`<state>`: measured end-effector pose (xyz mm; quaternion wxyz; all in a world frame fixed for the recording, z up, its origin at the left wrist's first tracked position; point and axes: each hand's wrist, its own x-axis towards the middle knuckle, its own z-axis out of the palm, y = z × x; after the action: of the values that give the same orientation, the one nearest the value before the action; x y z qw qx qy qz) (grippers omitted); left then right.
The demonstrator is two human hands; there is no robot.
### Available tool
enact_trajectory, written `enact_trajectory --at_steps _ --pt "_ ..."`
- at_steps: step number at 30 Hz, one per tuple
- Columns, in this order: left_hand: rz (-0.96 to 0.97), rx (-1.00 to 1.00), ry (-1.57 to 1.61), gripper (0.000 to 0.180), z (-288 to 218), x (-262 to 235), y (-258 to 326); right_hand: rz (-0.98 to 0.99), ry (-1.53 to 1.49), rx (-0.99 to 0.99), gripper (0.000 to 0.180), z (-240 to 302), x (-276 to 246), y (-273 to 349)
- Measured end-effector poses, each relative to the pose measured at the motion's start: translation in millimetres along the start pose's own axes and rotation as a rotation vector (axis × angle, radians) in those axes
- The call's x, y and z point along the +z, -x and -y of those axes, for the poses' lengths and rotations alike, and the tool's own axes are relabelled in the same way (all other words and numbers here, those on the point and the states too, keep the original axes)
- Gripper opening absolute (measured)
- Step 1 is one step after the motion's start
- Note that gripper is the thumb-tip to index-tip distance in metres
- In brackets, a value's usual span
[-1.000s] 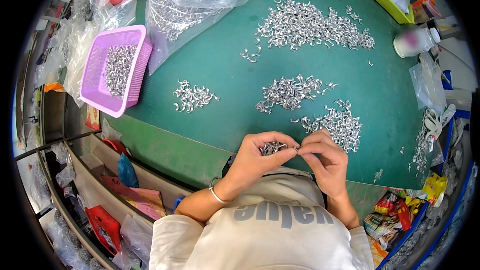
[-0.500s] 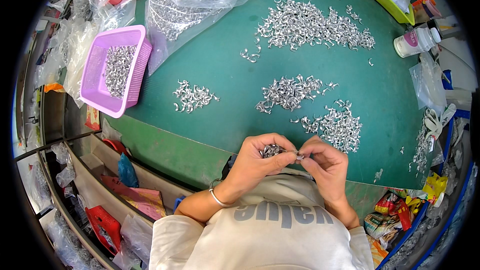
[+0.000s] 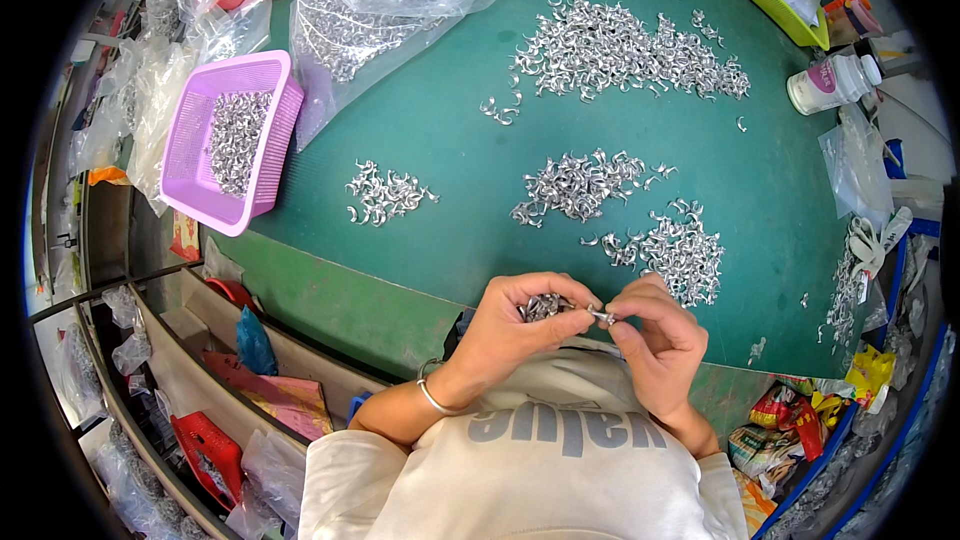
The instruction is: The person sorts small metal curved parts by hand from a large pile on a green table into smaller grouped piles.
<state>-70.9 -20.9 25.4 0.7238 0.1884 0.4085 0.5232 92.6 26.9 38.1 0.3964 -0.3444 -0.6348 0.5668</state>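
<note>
Left hand (image 3: 520, 325) is cupped around a small bunch of silver metal clips (image 3: 543, 306), fingers curled, thumb pressed over the top. Right hand (image 3: 655, 335) pinches a single clip (image 3: 603, 317) between thumb and forefinger, right against the left fingertips. Both hands sit close to the chest, over the near edge of the green table (image 3: 440, 130).

Risks as I read them:
- The bunch in the left hand is loosely caged, not clamped. If that thumb lifts, clips likely spill into the lap or down past the table edge, toward the shelves on the left side. Hard to recover from there.
- The single clip is held at the fingertips only. It is tiny and smooth-looking, so it could pop out sideways under any squeeze. I can't tell whether it is hooked to another piece.
- These look like curved stamped parts, so snagging seems likely; pulling one may drag neighbours out of the cupped hand.

Further out: nearest loose pile (image 3: 672, 250) lies just beyond the right hand, a second pile (image 3: 580, 185) behind it, a small pile (image 3: 385, 195) to the left, a big spread (image 3: 625, 45) at the far side. The piles sit near each other, so a careless sweep of a sleeve could merge them.

Purple basket (image 3: 262, 70) at the left table edge holds more clips, and it slightly overhangs the edge. A knock could tip it. Clear bags (image 3: 400, 0) of clips lie behind it.
</note>
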Motion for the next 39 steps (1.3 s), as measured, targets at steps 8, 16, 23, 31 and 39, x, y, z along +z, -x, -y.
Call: enact_trajectory --at_steps 8,16,23,31,39 --pt "-0.125 0.040 -0.114 0.010 2.3 -8.4 -1.2 -0.054 0.102 -0.028 0.021 -12.1 0.9 -5.3" --pt "-0.864 0.543 -0.722 0.007 -5.0 -87.1 -20.0 0.002 0.870 -0.159 0.024 -49.6 4.1 -24.6" --pt "-0.997 0.577 -0.823 0.014 -13.4 -86.7 -13.3 0.015 0.722 -0.195 0.021 -62.9 6.8 -25.8" --pt "-0.168 0.163 -0.309 0.015 2.2 -16.7 -3.9 0.025 -0.617 0.480 0.014 -32.1 4.9 -4.7" --pt "-0.138 0.248 -0.426 0.010 -2.0 -3.3 -3.0 0.080 -0.549 0.382 0.012 -29.3 1.9 -1.7"
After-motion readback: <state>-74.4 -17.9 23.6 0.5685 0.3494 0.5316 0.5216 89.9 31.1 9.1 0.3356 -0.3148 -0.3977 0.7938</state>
